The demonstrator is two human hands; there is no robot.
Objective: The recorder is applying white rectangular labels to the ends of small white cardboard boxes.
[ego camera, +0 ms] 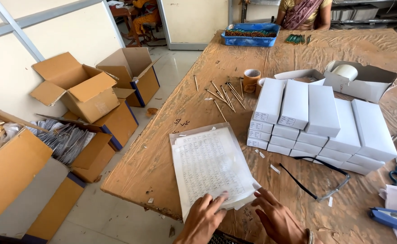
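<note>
Picking at the near corner of the label sheet (209, 165), just left of the white box stack (318, 122): left hand (204, 216) and right hand (277, 217) open, fingertips on its edge; next needs a clean pinch.

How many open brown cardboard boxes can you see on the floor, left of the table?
5, perhaps more hidden: two at the back, one beneath them, one holding silvery packets, and one nearest the camera.
</note>
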